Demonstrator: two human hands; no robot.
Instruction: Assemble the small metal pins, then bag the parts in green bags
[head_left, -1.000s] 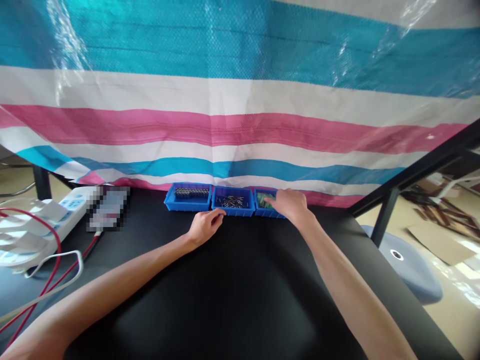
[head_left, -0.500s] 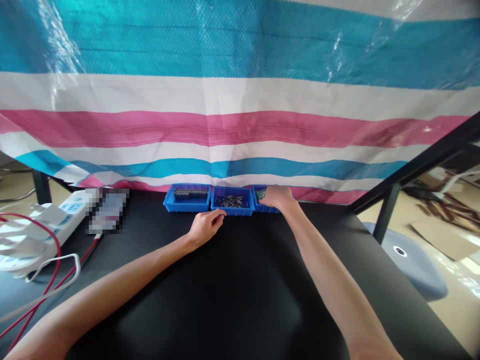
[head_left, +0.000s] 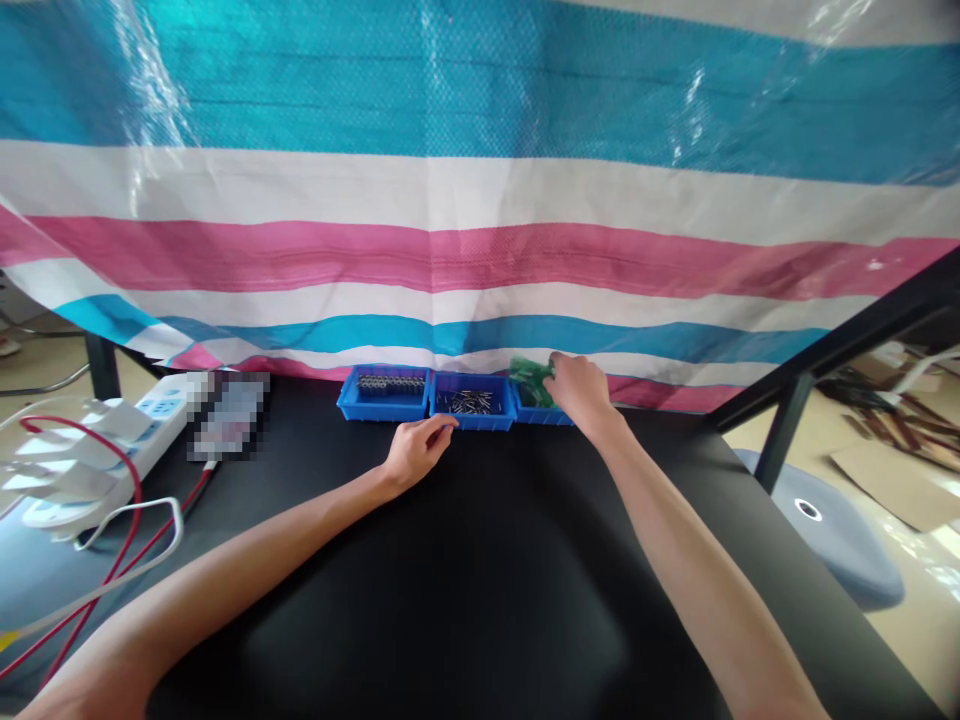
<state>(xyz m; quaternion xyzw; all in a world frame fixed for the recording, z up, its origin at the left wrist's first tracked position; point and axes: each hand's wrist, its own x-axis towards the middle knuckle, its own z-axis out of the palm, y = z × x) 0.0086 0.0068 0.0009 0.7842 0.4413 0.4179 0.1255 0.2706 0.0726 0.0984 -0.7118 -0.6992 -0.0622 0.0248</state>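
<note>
Three blue bins stand side by side at the back of the black table (head_left: 450, 560). The left bin (head_left: 384, 410) holds rows of small metal parts, and the middle bin (head_left: 480, 418) holds loose, thin metal pieces. My left hand (head_left: 418, 452) is closed in a pinch at the middle bin's front edge; what its fingertips hold, if anything, is hidden. My right hand (head_left: 581, 390) is closed on a green see-through packet (head_left: 531, 380), blurred, above the right bin (head_left: 544, 415). The hand and packet hide most of that bin's inside.
A striped plastic sheet (head_left: 465, 250) hangs right behind the bins. On the left lie a white power strip (head_left: 161, 400), a pixelated device (head_left: 229, 415), and red and white cables (head_left: 124, 570). A black frame post (head_left: 784, 430) and a grey stool (head_left: 840, 540) are at right.
My right hand has risen slightly, and more of the green packet shows above the right bin. My left hand keeps its pinch by the middle bin. The whole view has shifted slightly.
</note>
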